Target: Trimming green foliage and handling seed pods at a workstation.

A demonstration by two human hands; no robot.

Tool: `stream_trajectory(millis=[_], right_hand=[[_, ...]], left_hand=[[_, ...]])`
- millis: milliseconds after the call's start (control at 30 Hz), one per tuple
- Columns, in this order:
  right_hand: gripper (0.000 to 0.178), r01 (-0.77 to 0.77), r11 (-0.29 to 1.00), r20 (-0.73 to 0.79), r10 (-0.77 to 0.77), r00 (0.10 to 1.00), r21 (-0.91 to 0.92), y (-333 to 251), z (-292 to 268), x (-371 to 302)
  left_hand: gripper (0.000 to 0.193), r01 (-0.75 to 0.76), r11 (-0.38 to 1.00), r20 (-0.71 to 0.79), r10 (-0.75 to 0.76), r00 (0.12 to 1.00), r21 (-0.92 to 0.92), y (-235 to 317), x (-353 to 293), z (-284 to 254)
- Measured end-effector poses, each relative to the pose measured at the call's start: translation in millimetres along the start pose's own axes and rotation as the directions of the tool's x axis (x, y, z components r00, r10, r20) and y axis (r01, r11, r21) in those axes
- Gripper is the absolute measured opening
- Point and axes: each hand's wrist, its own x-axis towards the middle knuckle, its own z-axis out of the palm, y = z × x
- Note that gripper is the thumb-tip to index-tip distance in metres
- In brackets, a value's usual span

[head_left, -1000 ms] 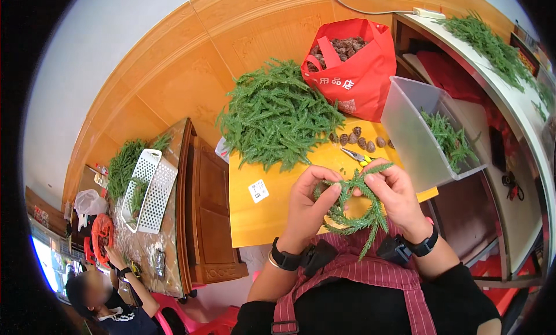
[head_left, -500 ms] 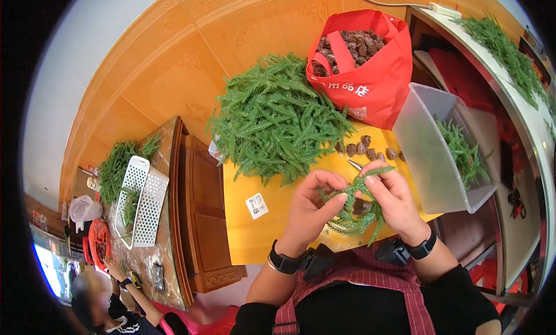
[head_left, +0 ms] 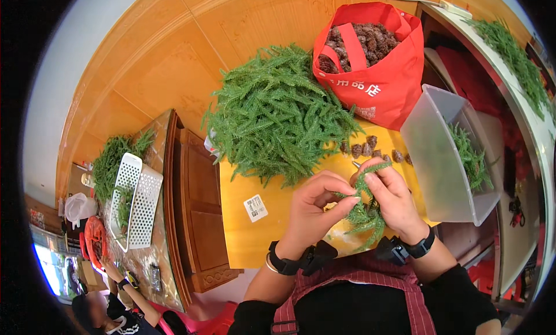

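Between my hands, over the front of the yellow table (head_left: 243, 236), is a green artificial pine sprig (head_left: 367, 214) with several needled branches. My left hand (head_left: 322, 204) pinches one branch between thumb and forefinger. My right hand (head_left: 394, 199) grips the sprig from the other side, with one branch rising over its fingers. Just beyond my hands lies a row of small brown pine cones (head_left: 368, 146). The tip of a metal tool (head_left: 356, 165) shows behind the sprig; the rest of it is hidden.
A big heap of pine sprigs (head_left: 278, 115) covers the table's far left. Behind stands a red bag (head_left: 382, 92) full of pine cones; at right, a translucent bin (head_left: 431, 155) holds sprigs. On a side table at left are a white perforated basket (head_left: 145, 202) and a co-worker's arm (head_left: 130, 291).
My left thumb and forefinger have closed into a pinch on a branch, and the sprig has turned and bunched toward my right hand. The view has shifted slightly.
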Motion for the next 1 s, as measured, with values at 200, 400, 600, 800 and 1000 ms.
stream_trajectory(millis=[200,400,600,800,1000], right_hand=[[0.015,0.077,0.992,-0.079,-0.085,0.993,-0.101,7,6,6],[0.02,0.135,0.987,-0.143,-0.147,0.979,-0.088,-1,2,-4],[0.012,0.23,0.934,-0.023,-0.246,0.969,-0.273,-4,4,-7],[0.008,0.071,0.986,-0.119,-0.089,0.989,-0.149,-5,5,-9],[0.009,0.147,0.977,-0.082,-0.161,0.984,-0.154,-3,-1,-11]], left_hand=[[0.02,-0.022,0.973,-0.048,0.033,0.998,0.231,4,-1,2],[0.021,-0.134,0.863,-0.077,0.195,0.978,0.487,-2,-2,1],[0.029,-0.087,0.831,-0.107,0.174,0.979,0.55,1,-4,8],[0.04,-0.193,0.785,0.0,0.238,0.971,0.589,-1,-7,7],[0.044,-0.13,0.628,-0.054,0.265,0.963,0.768,16,5,1]])
